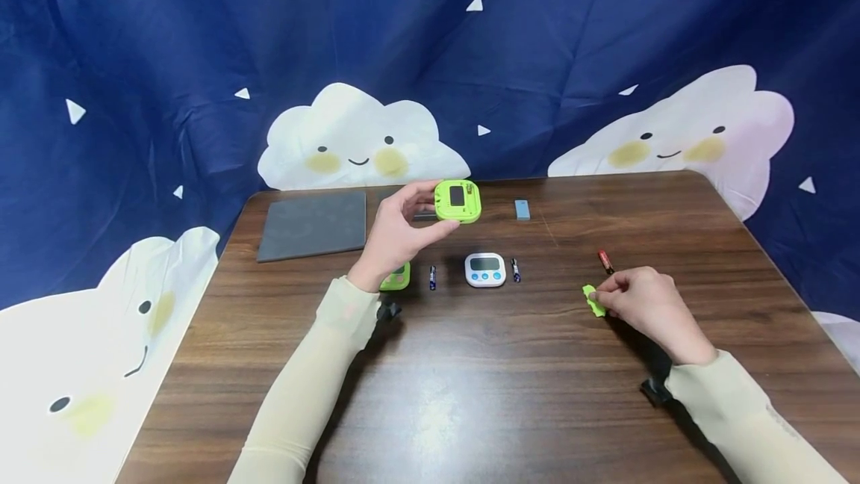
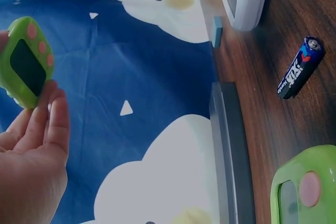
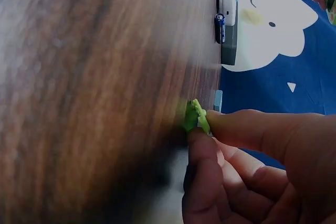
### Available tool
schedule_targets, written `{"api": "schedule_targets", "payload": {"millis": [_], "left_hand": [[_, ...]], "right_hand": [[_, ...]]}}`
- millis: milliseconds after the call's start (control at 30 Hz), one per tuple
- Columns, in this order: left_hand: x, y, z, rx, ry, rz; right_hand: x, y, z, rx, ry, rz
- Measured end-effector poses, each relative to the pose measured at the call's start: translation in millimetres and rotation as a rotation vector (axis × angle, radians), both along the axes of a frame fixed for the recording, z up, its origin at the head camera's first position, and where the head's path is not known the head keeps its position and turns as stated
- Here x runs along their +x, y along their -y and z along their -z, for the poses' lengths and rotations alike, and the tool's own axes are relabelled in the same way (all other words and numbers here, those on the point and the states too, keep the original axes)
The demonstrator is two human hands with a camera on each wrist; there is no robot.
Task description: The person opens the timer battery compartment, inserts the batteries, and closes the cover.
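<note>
Green timer [image 1: 457,201] sits gripped in my left hand [image 1: 395,228] above the desk [image 1: 497,364], back toward me; well rightward, my right hand [image 1: 643,305] pinches the green cover [image 1: 593,300], near the red battery [image 1: 605,260].

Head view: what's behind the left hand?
Around the left hand: part of a dark grey object and the right part of a second green timer on the table. That timer's left part and more of the grey object are covered from this angle; its full outline is unclear.
</note>
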State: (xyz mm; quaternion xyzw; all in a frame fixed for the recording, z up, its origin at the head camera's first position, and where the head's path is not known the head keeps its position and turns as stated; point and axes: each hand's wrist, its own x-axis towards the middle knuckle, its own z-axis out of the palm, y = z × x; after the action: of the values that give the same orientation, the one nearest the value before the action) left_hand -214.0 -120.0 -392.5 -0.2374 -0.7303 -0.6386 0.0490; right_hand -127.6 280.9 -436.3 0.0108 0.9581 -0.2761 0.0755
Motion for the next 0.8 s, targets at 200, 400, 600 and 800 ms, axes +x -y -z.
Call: {"api": "schedule_targets", "payload": {"millis": [200,400,600,800], "left_hand": [[-0.3,0.2,-1.2,-0.001,-0.008,0.000],[0.2,1.0,-1.5,-0.015,-0.003,-0.009],[-0.1,1.3,-1.2,-0.016,-0.005,-0.013],[-0.7,2.8,-1.7,-0.017,-0.007,-0.022]], "right_hand": [[2.7,2,0.8,0.036,-0.045,0.022],[4.6,1,3.3,0.041,-0.061,0.040],[5.1,-1,2.6,0.021,-0.073,0.053],[-11.1,-24,-2.1,-0.060,-0.155,-0.070]]}}
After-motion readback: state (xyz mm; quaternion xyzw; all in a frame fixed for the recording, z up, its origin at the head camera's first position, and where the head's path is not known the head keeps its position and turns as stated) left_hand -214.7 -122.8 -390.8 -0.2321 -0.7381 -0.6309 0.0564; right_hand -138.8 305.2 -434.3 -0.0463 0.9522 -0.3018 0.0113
